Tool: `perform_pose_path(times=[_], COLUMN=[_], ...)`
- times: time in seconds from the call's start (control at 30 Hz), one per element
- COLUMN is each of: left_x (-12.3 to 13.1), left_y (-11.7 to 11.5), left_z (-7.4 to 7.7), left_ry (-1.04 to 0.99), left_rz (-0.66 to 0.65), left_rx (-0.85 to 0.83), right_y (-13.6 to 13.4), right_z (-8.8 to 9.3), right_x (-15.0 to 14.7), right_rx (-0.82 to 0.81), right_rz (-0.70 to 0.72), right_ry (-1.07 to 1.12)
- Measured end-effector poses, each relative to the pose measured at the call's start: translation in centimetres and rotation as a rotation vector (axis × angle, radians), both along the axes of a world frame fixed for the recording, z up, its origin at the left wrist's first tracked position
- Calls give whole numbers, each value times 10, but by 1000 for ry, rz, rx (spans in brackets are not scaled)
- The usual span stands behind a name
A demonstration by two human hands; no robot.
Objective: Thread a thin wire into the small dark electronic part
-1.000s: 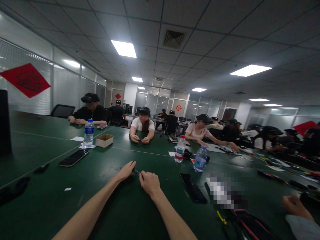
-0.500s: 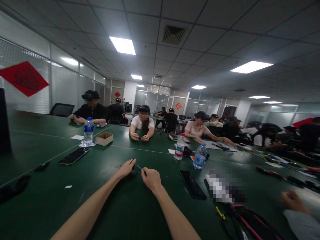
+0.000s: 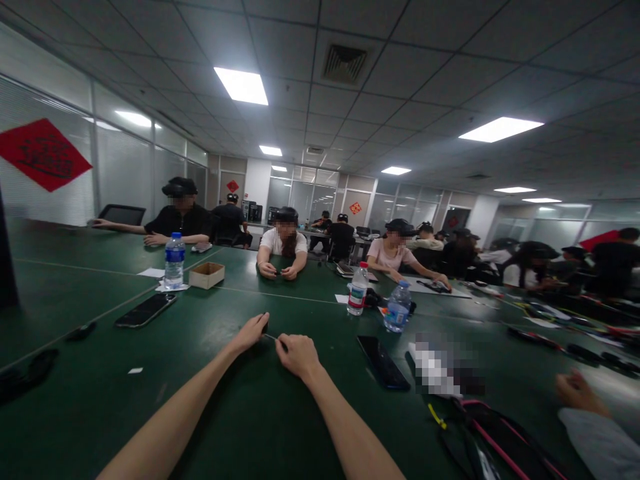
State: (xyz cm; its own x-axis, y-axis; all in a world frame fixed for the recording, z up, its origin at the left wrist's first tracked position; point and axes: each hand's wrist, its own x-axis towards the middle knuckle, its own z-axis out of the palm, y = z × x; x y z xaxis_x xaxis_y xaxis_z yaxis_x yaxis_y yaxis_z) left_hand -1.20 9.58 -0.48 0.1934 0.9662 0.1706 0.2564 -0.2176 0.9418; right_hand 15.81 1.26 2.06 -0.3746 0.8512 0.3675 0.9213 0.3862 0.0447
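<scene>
- Ceiling light panels (image 3: 242, 85) are glowing above a long room, and a green counter (image 3: 260, 427) is stretching from the near edge toward seated people.
- On the near middle of the counter, the left hand (image 3: 251, 333) is pinching a small dark object (image 3: 265, 328) between its thumb and fingers, which are partly covering it.
- Just to the right, the right hand (image 3: 299, 355) is curling closed around one end of a thin rod (image 3: 269, 337), whose bare length is pointing left at the dark object; whether the two are touching, I cannot tell.
- Farther left, a black phone (image 3: 145, 310) is lying flat, and beyond it a blue-capped bottle (image 3: 175, 263) is standing beside an open box (image 3: 203, 281).
- To the right, a second phone (image 3: 383, 362) is lying near the right hand, with a red-capped bottle (image 3: 357, 292) standing beyond it.
- At the far side, a person in a white top (image 3: 283, 247) is leaning over the counter.
- At the near right, a co-worker's hand (image 3: 580, 392) is showing above a grey sleeve (image 3: 597, 440).
</scene>
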Motion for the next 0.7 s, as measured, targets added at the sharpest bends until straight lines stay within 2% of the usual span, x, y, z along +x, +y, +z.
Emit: perform_pose_path(times=[0.17, 0.33, 0.5, 0.7], left_x=[-3, -4, -3, -4], left_y=[6, 11, 14, 12], left_z=[-8, -13, -14, -11], left_ry=[-64, -89, -56, -69], left_rz=[1, -36, -74, -77], left_rx=[-58, -60, -11, -50], right_y=[2, 3, 3, 1], right_z=[-4, -5, -3, 0], right_x=[1, 2, 0, -1], right_rx=[43, 11, -13, -39], right_rz=[-15, -45, -26, -29], right_ry=[25, 57, 29, 30])
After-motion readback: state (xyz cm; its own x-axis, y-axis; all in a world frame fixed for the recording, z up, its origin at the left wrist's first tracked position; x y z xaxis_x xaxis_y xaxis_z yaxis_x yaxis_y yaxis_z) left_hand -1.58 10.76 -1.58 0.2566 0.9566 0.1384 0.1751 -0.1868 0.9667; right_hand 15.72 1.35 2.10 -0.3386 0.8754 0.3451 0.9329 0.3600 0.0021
